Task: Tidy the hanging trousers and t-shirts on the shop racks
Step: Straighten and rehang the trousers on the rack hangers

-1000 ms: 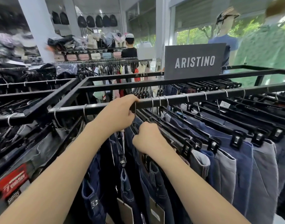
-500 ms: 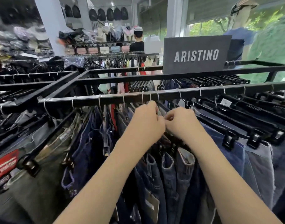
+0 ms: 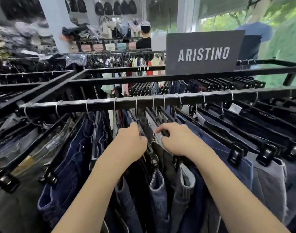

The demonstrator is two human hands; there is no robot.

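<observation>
Trousers (image 3: pixel 158 190) hang bunched under the rail (image 3: pixel 100 105) where I work: my left hand (image 3: pixel 132 143) curls round one black hanger (image 3: pixel 144 130), my right hand (image 3: pixel 177 142) pinches the next. Pulling them apart hard could, I judge, unhook a wire hook (image 3: pixel 136 106).

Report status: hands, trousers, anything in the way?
Left hand, right hand gripping hangers under rail. Trousers bunched below them. Packed neighbours crowd both sides.

Both bare forearms reach forward, left hand (image 3: pixel 132 142) and right hand (image 3: pixel 179 140) close together, fingers (image 3: pixel 160 129) curled.
</observation>
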